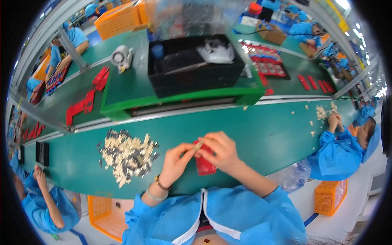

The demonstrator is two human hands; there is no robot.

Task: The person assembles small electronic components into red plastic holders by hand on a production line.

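My left hand [178,160] and my right hand [219,150] meet over the green table, fingertips pinched together. Between them is a small cream-coloured piece [197,145], too small to name more exactly. Beneath my right hand a flat red rectangular piece [205,166] shows, partly hidden by the fingers; whether it lies on the table or is gripped, I cannot tell. Left of my hands spreads a heap of small cream and dark grey pieces [127,156].
Ahead, a black bin [195,77] holding a clear plastic bag stands on a green-edged shelf. Red pieces [80,107] lie on the belt beyond. Co-workers in blue sit left and right [335,151]. Orange crates [97,212] stand below the table edge.
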